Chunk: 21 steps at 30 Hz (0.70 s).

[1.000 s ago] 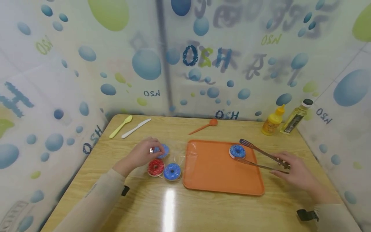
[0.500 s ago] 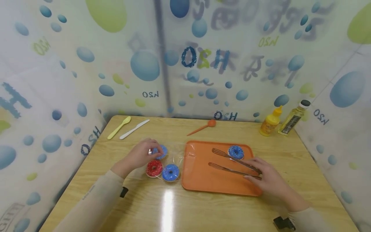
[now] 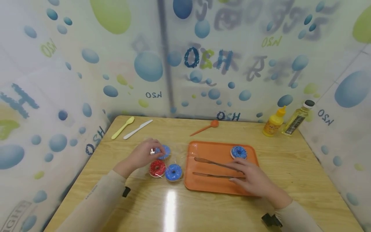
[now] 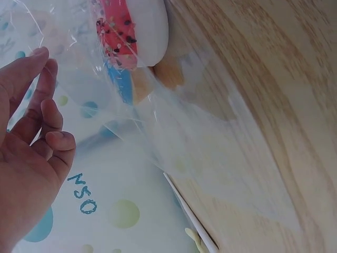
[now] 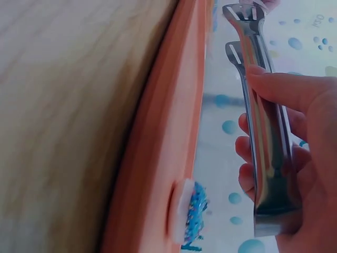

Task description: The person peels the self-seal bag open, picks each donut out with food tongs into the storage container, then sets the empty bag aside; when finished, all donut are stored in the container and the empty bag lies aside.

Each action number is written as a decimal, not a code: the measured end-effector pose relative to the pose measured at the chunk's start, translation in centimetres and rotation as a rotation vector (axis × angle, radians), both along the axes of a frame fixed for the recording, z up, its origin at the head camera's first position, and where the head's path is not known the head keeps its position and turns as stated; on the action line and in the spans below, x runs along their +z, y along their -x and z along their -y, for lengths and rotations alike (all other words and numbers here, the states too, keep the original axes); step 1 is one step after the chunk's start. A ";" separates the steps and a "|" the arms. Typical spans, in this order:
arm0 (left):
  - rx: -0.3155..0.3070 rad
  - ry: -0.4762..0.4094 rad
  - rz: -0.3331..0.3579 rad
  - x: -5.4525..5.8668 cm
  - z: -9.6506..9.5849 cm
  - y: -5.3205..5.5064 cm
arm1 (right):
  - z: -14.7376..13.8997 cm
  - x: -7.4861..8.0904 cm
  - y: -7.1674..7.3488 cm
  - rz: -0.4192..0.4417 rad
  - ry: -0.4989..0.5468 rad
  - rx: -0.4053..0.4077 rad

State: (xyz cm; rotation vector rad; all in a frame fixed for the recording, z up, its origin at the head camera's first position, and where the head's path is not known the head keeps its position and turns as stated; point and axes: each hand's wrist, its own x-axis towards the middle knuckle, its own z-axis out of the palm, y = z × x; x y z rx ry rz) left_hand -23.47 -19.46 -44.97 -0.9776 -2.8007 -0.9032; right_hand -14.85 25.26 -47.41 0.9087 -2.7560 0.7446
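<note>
My left hand pinches the clear plastic bag between thumb and forefinger, its other fingers loosely bent. Inside the film lie a red doughnut, a blue doughnut beside it, and another blue doughnut partly covered by my left hand. Metal tongs with slotted ends are gripped by my right hand. Their two arms stand apart over the orange tray, pointing at the bag, with nothing between them. On the tray's far right corner sits a blue sprinkled doughnut, just beyond my right fingers.
Along the table's back edge lie a yellow spoon, a white knife and an orange spoon. A yellow squeeze bottle and an oil bottle stand at the back right. Patterned curtains enclose the table.
My right hand has carried the tongs leftward, from around the blue doughnut on the tray to over the tray's left part. That doughnut stays put. My left hand keeps its place at the bag.
</note>
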 end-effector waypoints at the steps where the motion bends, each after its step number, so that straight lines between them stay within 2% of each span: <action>1: -0.003 0.000 -0.001 0.0 0.0 0.0 | 0.2 0.1 0.1 -0.003 0.003 0.008; 12: 0.011 -0.008 -0.006 0.1 -0.1 0.0 | 1.8 1.1 1.9 0.032 0.015 0.060; 17: 0.028 0.007 0.011 0.2 -0.1 0.1 | 2.3 1.7 2.4 0.088 0.069 0.073; 21: 0.028 0.016 0.022 0.2 -0.1 0.1 | 2.6 2.1 2.6 0.074 0.049 0.063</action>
